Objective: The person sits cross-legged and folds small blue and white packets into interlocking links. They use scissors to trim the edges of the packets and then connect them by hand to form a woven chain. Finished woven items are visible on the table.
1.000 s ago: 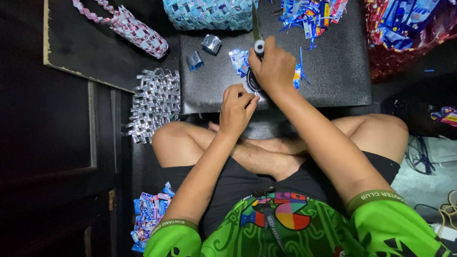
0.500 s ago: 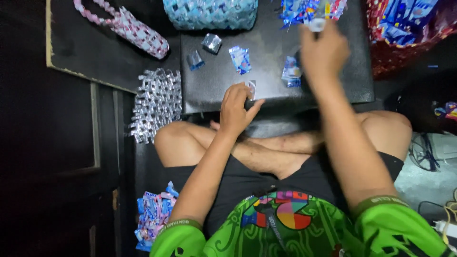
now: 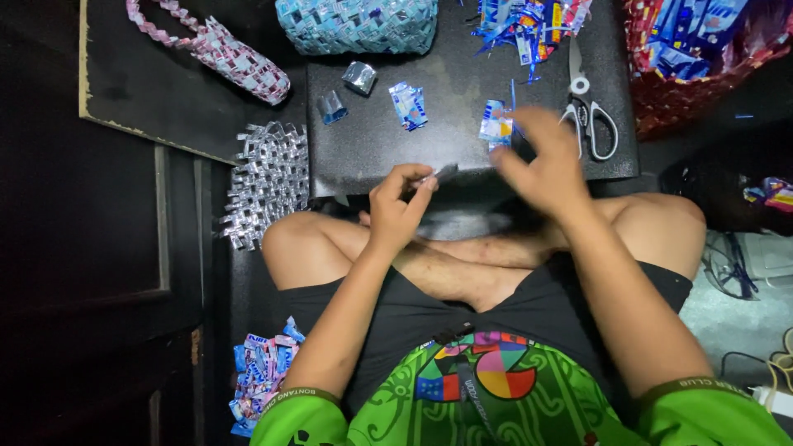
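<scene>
My left hand [image 3: 398, 201] pinches a small silvery wrapper strip [image 3: 439, 174] at the near edge of a black board [image 3: 462, 124] resting over my crossed legs. My right hand [image 3: 541, 161] is blurred, fingers apart and holding nothing, just right of the strip and left of a pair of scissors [image 3: 588, 109] lying on the board. A folded blue wrapper [image 3: 495, 128] lies just beyond my right hand; another blue wrapper [image 3: 409, 104] and two silver folded pieces [image 3: 345, 91] lie farther left on the board.
A blue woven basket [image 3: 357, 23] stands at the board's far edge beside a heap of cut wrappers [image 3: 529, 23]. A woven silver mat [image 3: 268, 182] and a pink woven strap [image 3: 216, 48] lie left. A red basket of wrappers [image 3: 702, 49] sits right; more wrappers [image 3: 260, 372] lie by my left elbow.
My right hand reached to the far right of the board, left the scissors lying there and came back toward my left hand, which kept its place with the strip.
</scene>
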